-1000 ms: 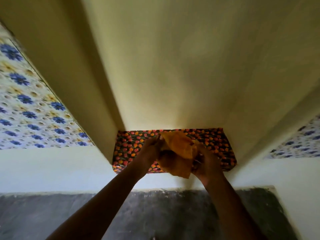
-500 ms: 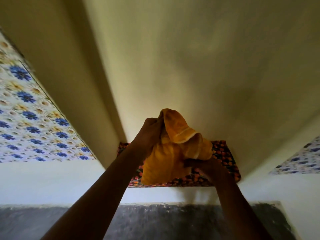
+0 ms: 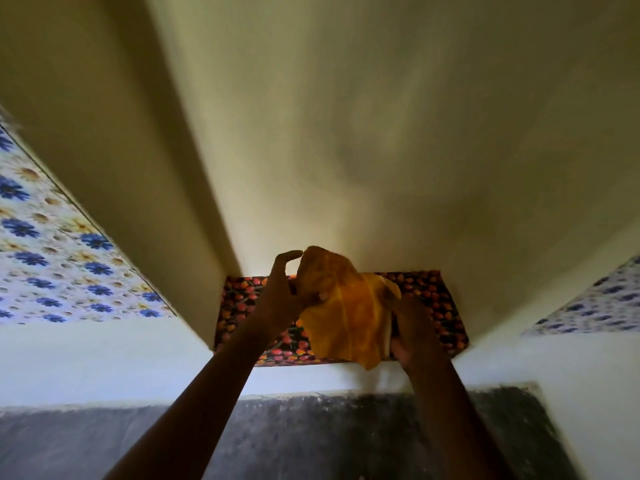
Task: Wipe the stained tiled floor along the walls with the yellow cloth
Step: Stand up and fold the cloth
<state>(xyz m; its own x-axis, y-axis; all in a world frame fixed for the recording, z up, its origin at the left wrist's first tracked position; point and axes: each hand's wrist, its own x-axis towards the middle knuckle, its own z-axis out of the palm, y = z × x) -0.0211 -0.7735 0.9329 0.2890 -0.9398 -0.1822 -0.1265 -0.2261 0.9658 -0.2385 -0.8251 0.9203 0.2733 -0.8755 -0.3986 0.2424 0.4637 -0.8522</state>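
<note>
1. Holding the yellow cloth point(image 3: 349, 317) up in the air between both hands, the person has it raised in front of a plain wall, above a strip of red-and-orange floral covering point(image 3: 429, 299)
2. The left hand point(image 3: 277, 299) pinches the cloth's upper bunched edge between thumb and lower fingers, while its index finger stands clear and curled above the fabric
3. The right hand point(image 3: 412, 327) is closed on the cloth's right side, partly hidden behind the hanging fold, so the exact finger placement cannot be told
4. The cloth will likely handle as light, soft and floppy: it droops and folds under its own weight, so a corner or gathered edge is the sensible place to take it, or a wad in the palm for wiping
5. It looks deep yellow to orange, crumpled, with a paler hemmed edge near the right side and a pointed corner dangling at the bottom
6. The dark, mottled floor point(image 3: 311, 434) lies well below the hands, untouched by the cloth, and blue-flowered tiles point(image 3: 52, 258) show at the left
</note>
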